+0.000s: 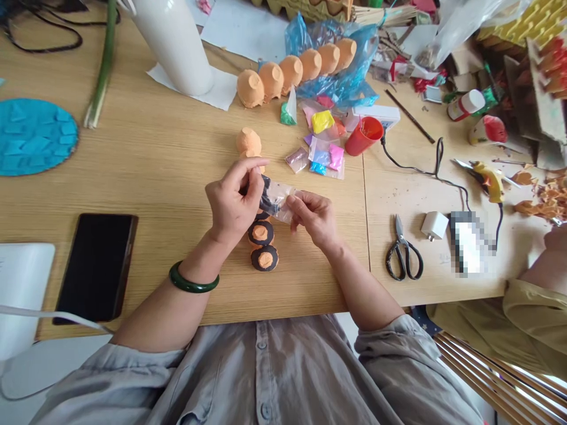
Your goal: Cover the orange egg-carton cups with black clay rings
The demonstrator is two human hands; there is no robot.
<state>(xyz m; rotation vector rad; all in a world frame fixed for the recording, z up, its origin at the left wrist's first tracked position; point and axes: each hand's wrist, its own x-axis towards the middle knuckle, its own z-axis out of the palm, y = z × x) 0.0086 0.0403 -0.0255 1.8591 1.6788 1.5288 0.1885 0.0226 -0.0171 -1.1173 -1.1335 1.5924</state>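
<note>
Between my two hands is a small clear plastic bag (280,195) with dark clay showing inside. My right hand (313,217) pinches the bag's right end. At its left end, the fingers of my left hand (237,198) are pinched together by the dark clay; exactly what they grip is partly hidden. Below the hands lies a row of orange egg-carton cups (264,260), the nearer ones ringed with black around orange centres. Farther back, the same row shows a plain orange cup (248,140). My hands cover the middle of the row.
Colourful clay packets (322,121), a red cup (364,137) and another orange cup strip (292,72) lie beyond my hands. Black-handled scissors (402,251) and a white charger (434,225) are right; a phone (97,265) is left. Another person's sleeve (535,313) shows at far right.
</note>
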